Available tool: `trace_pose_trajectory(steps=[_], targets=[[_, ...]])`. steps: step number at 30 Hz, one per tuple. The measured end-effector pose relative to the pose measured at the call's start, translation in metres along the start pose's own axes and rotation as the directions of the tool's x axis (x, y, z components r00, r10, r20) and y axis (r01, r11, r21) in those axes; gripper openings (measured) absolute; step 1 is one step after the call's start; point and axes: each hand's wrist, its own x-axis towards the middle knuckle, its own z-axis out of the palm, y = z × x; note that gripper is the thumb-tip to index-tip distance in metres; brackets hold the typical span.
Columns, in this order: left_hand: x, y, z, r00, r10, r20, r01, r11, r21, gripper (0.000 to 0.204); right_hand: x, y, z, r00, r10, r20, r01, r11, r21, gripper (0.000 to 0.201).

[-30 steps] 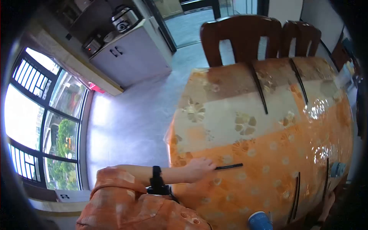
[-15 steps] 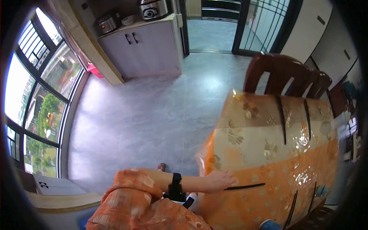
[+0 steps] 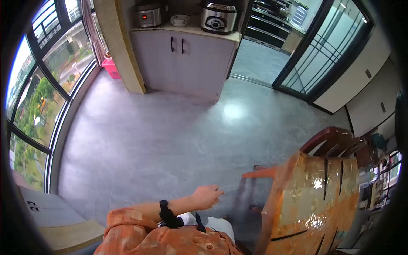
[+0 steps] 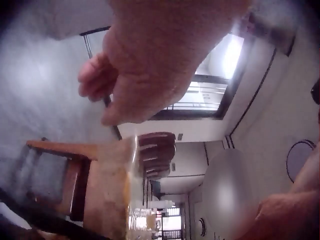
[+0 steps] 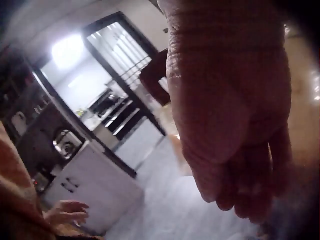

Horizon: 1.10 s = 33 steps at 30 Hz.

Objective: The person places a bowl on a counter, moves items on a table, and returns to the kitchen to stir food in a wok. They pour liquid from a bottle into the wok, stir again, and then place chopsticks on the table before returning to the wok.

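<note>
My left hand (image 3: pixel 206 197) is in front of my body, over the floor and left of the table (image 3: pixel 297 212). In the left wrist view the same hand (image 4: pixel 145 70) has its fingers loosely bent, with nothing seen in them. A thin black stick (image 3: pixel 289 235) lies near the table's left edge, apart from the hand. Other black sticks lie on the patterned cover, among them one at the far side (image 3: pixel 325 178). Outside the head view, my right hand (image 5: pixel 230 110) hangs with extended fingers and no object visible in it.
Dark wooden chairs (image 3: pixel 331 140) stand at the table's far end. Ahead is a pale cabinet (image 3: pixel 182 63) bearing a cooker (image 3: pixel 218 18) and stacked bowls (image 3: pixel 179 20). Windows line the left side, with a pink box (image 3: pixel 111 68) nearby. A sliding door (image 3: pixel 323 51) stands at the upper right.
The head view has swung left, so the table sits farther right. My left hand has come away from the table edge and the black stick, which lies on the cover.
</note>
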Motion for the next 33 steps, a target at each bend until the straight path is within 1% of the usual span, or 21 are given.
trace_pose_trajectory(steps=[1, 2, 3, 4, 6, 7, 8, 9, 11, 13, 15, 16, 17, 18, 19, 20, 22, 23, 27, 29, 33], targets=[[-0.003, -0.010, -0.009, 0.999, -0.050, 0.005, 0.050, 0.999, -0.011, 0.031, 0.032, -0.021, 0.009, 0.992, -0.126, 0.020, 0.128, 0.979, -0.162, 0.019], [-0.003, -0.017, -0.015, 0.995, -0.099, 0.012, 0.100, 0.995, -0.024, 0.029, 0.056, -0.044, 0.015, 0.968, -0.242, 0.059, 0.248, 0.915, -0.317, 0.020], [-0.003, -0.026, -0.017, 0.995, -0.099, 0.004, 0.099, 0.994, -0.033, 0.029, 0.070, -0.067, 0.017, 0.931, -0.345, 0.117, 0.358, 0.813, -0.459, 0.021], [0.000, -0.038, -0.018, 0.992, -0.127, -0.024, 0.126, 0.991, -0.053, 0.028, 0.078, -0.101, 0.023, 0.930, -0.348, 0.118, 0.361, 0.806, -0.469, 0.021], [0.007, -0.055, -0.031, 0.985, -0.162, -0.052, 0.158, 0.985, -0.073, 0.027, 0.093, -0.167, 0.039, 0.971, -0.162, 0.177, 0.237, 0.757, -0.609, 0.026], [0.011, -0.059, -0.041, 0.976, -0.215, -0.017, 0.213, 0.973, -0.088, 0.027, 0.109, -0.181, 0.041, 0.970, -0.163, 0.179, 0.239, 0.755, -0.610, 0.026], [0.017, -0.065, -0.050, 0.963, -0.268, 0.019, 0.268, 0.958, -0.099, 0.028, 0.131, -0.195, 0.041, 0.961, -0.202, 0.189, 0.273, 0.800, -0.535, 0.024], [0.025, -0.076, -0.056, 0.962, -0.271, 0.018, 0.271, 0.958, -0.095, 0.028, 0.151, -0.212, 0.042, 0.950, -0.242, 0.196, 0.307, 0.837, -0.454, 0.023], [0.040, -0.105, -0.063, 0.877, -0.470, 0.098, 0.477, 0.877, -0.061, 0.033, 0.184, -0.258, 0.043, 0.939, -0.259, 0.225, 0.335, 0.830, -0.445, 0.022], [0.046, -0.144, -0.068, 0.866, -0.497, -0.060, 0.496, 0.868, -0.036, 0.034, 0.218, -0.300, 0.041, 0.920, -0.290, 0.263, 0.381, 0.817, -0.433, 0.021], [0.053, -0.180, -0.081, 0.821, -0.555, -0.131, 0.558, 0.830, -0.020, 0.033, 0.252, -0.348, 0.033, 0.879, -0.387, 0.280, 0.474, 0.781, -0.408, 0.024], [0.055, -0.195, -0.089, 0.787, -0.601, -0.138, 0.606, 0.795, -0.006, 0.033, 0.263, -0.373, 0.028, 0.873, -0.393, 0.289, 0.483, 0.776, -0.406, 0.024], [0.061, -0.206, -0.100, 0.752, -0.643, -0.147, 0.650, 0.760, 0.005, 0.033, 0.273, -0.400, 0.023, 0.856, -0.422, 0.300, 0.515, 0.754, -0.409, 0.022], [0.072, -0.212, -0.113, 0.748, -0.644, -0.160, 0.653, 0.757, 0.007, 0.033, 0.285, -0.427, 0.018, 0.836, -0.453, 0.309, 0.547, 0.729, -0.413, 0.020], [0.080, -0.217, -0.126, 0.689, -0.709, -0.149, 0.714, 0.699, -0.028, 0.033, 0.298, -0.452, 0.011, 0.803, -0.495, 0.331, 0.595, 0.661, -0.457, 0.019], [0.088, -0.220, -0.136, 0.624, -0.771, -0.128, 0.770, 0.634, -0.064, 0.033, 0.307, -0.478, 0.007, 0.802, -0.493, 0.336, 0.597, 0.658, -0.459, 0.019], [0.108, -0.223, -0.153, 0.597, -0.789, -0.147, 0.784, 0.612, -0.101, 0.034, 0.325, -0.530, -0.001, 0.755, -0.551, 0.356, 0.645, 0.526, -0.554, 0.022], [0.120, -0.226, -0.163, 0.576, -0.799, -0.172, 0.791, 0.598, -0.129, 0.034, 0.336, -0.554, -0.002, 0.742, -0.560, 0.368, 0.657, 0.498, -0.566, 0.022], [0.165, -0.257, -0.187, 0.535, -0.829, -0.161, 0.814, 0.557, -0.166, 0.033, 0.387, -0.648, 0.001, 0.707, -0.569, 0.420, 0.698, 0.468, -0.542, 0.020], [0.193, -0.277, -0.201, 0.511, -0.850, -0.126, 0.836, 0.526, -0.155, 0.030, 0.409, -0.685, -0.001, 0.637, -0.640, 0.430, 0.758, 0.419, -0.500, 0.015], [0.284, -0.338, -0.239, 0.592, -0.789, -0.162, 0.774, 0.613, -0.158, 0.029, 0.437, -0.748, -0.037, 0.632, -0.700, 0.332, 0.737, 0.411, -0.536, 0.014]])
